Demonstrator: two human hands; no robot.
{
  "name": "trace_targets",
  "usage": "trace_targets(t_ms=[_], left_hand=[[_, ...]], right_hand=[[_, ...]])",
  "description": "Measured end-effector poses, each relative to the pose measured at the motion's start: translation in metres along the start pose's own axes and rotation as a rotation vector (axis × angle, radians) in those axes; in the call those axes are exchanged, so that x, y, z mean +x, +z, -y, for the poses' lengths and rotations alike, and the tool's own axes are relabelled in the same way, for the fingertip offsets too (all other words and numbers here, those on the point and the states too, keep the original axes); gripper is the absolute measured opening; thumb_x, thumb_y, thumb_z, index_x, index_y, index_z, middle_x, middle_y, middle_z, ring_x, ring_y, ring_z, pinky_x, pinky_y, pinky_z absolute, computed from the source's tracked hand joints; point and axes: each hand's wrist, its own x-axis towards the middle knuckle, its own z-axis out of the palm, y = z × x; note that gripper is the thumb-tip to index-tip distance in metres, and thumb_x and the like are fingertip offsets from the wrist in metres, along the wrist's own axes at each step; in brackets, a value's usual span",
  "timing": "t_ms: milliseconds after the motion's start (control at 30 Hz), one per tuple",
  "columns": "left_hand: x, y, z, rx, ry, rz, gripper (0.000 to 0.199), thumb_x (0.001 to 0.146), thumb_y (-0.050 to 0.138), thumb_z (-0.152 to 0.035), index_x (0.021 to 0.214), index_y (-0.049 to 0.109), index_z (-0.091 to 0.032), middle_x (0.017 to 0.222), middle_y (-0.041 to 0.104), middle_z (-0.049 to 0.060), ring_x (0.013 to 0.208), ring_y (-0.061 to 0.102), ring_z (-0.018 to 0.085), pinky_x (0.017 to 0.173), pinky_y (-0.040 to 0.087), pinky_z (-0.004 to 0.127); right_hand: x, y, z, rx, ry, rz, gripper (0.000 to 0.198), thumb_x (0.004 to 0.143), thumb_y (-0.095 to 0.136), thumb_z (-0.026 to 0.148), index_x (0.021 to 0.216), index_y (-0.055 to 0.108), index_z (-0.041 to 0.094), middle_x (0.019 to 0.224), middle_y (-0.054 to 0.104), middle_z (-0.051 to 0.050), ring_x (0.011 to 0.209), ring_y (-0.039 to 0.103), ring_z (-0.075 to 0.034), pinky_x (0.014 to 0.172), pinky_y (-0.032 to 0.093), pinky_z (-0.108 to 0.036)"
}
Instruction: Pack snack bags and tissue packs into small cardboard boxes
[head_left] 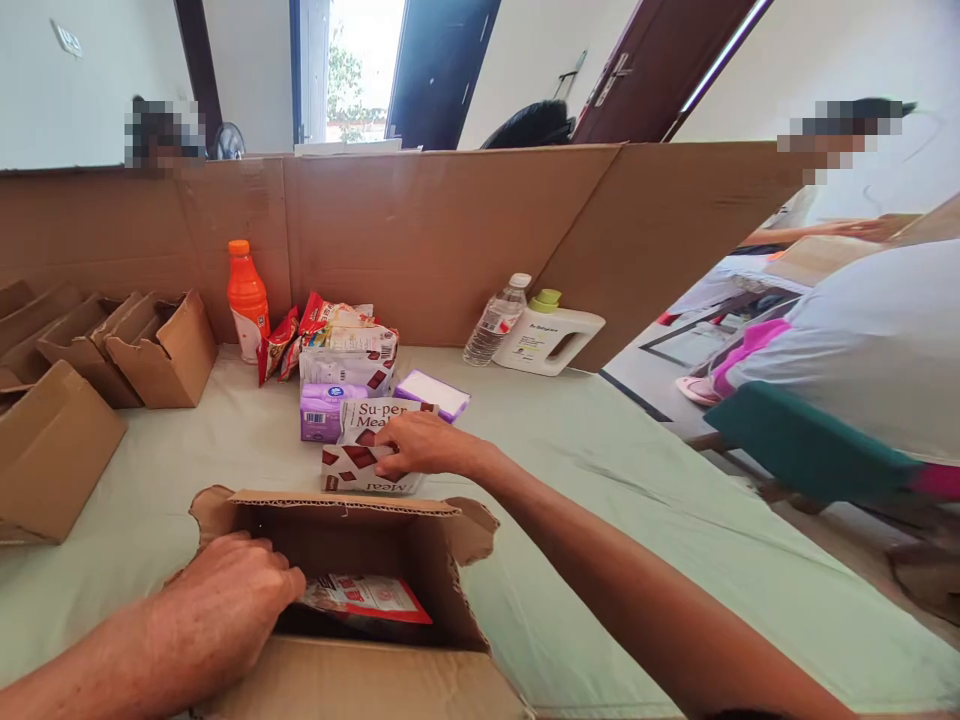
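My right hand pinched on a white Su-per Meal pouch, left hand curled at the open carton, whose hold I can't tell remotely, packet inside.

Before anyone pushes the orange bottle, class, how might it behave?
The orange bottle would probably tip if pushed near its cap, being tall and narrow. Once down, it may roll, since it looks round.
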Motion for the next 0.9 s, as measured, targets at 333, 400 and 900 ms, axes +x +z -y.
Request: trace_targets(t_ms=[333, 400, 900], left_hand=[[-0.01, -0.003, -0.007, 0.084, -0.008, -0.085, 0.03, 0.083, 0.049, 0.0, 0.096, 0.072, -0.016, 0.091, 0.076, 0.012, 0.087, 0.073, 0.031, 0.075, 0.055, 0.04], [-0.009, 0.003, -0.004, 0.08, 0.004, -0.143, 0.029, 0.084, 0.049, -0.001, 0.093, 0.072, -0.016, 0.089, 0.075, 0.011, 0.085, 0.072, 0.03, 0.074, 0.055, 0.039], [-0.012, 0.019, -0.001, 0.082, 0.04, -0.218, 0.025, 0.085, 0.053, -0.002, 0.093, 0.07, -0.018, 0.089, 0.075, 0.008, 0.085, 0.07, 0.029, 0.074, 0.05, 0.039]], right_hand=[[-0.001, 0.013, 0.009, -0.119, 0.019, -0.18, 0.034, 0.088, 0.06, 0.019, 0.12, 0.07, 0.019, 0.115, 0.075, -0.012, 0.104, 0.068, -0.027, 0.079, 0.046, -0.031], [0.0, 0.016, 0.007, -0.148, 0.025, -0.262, 0.04, 0.089, 0.058, 0.017, 0.127, 0.066, 0.019, 0.124, 0.072, -0.014, 0.109, 0.066, -0.028, 0.085, 0.046, -0.035], [-0.002, 0.069, -0.007, -0.153, -0.148, -0.577, 0.042, 0.095, 0.046, 0.013, 0.134, 0.062, 0.012, 0.144, 0.06, -0.02, 0.125, 0.057, -0.032, 0.103, 0.039, -0.048]])
